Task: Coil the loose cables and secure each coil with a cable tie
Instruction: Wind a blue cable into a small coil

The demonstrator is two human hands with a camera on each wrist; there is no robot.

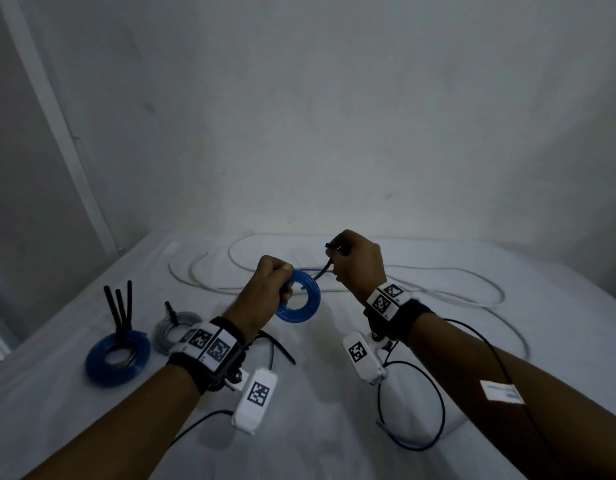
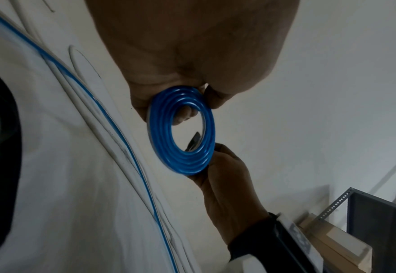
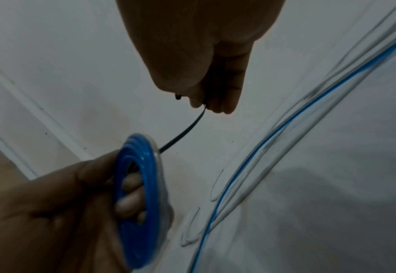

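My left hand [image 1: 273, 280] grips a small blue cable coil [image 1: 301, 299] held upright above the table; its fingers curl through the ring [image 2: 183, 133]. My right hand [image 1: 351, 263] pinches a black cable tie [image 1: 325, 268] whose strap runs down to the coil's rim [image 3: 185, 129]. The coil [image 3: 143, 177] stands between both hands. A loose white cable [image 1: 455, 292] and a thin blue cable [image 3: 250, 157] lie on the white table [image 1: 317, 445] beyond the hands.
At the left lie a tied blue coil [image 1: 118, 356] with three black tie tails standing up and a tied grey coil [image 1: 171, 329]. Spare black ties [image 1: 279, 348] lie under my left wrist. A wall stands close behind the table.
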